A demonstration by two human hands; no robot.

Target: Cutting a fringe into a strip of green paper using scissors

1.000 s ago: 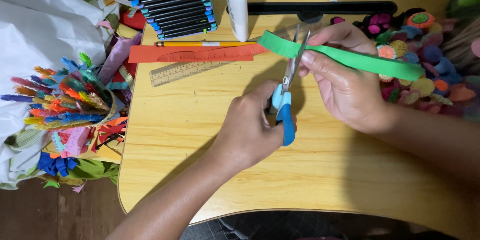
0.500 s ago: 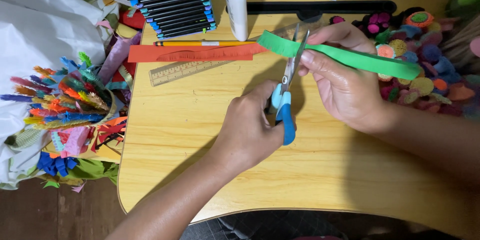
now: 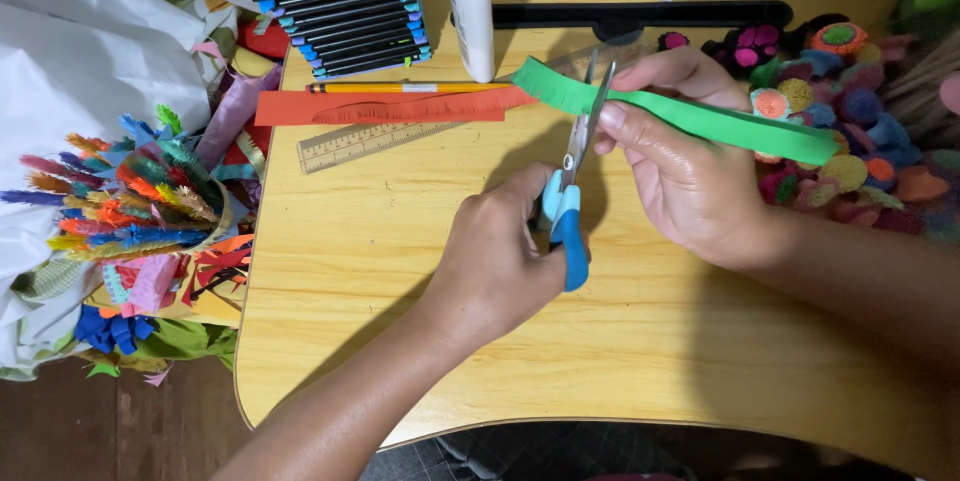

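My left hand [image 3: 497,256] grips the blue handles of a pair of scissors [image 3: 570,201], whose blades point up and cross the edge of a green paper strip [image 3: 700,121]. My right hand [image 3: 680,161] pinches that strip just right of the blades and holds it above the wooden table [image 3: 400,281]. The strip's left end shows fine fringe cuts; its right end stretches over a heap of small paper flowers.
A red paper strip [image 3: 390,107], a pencil [image 3: 400,88] and a ruler [image 3: 370,143] lie at the table's far side. A white glue bottle [image 3: 470,6] and a black marker box [image 3: 345,11] stand behind them. Fringed paper pieces [image 3: 130,201] pile up at left, paper flowers [image 3: 850,111] at right.
The scissors and both hands hold nearly the same place; the blades look slightly more closed on the green strip.
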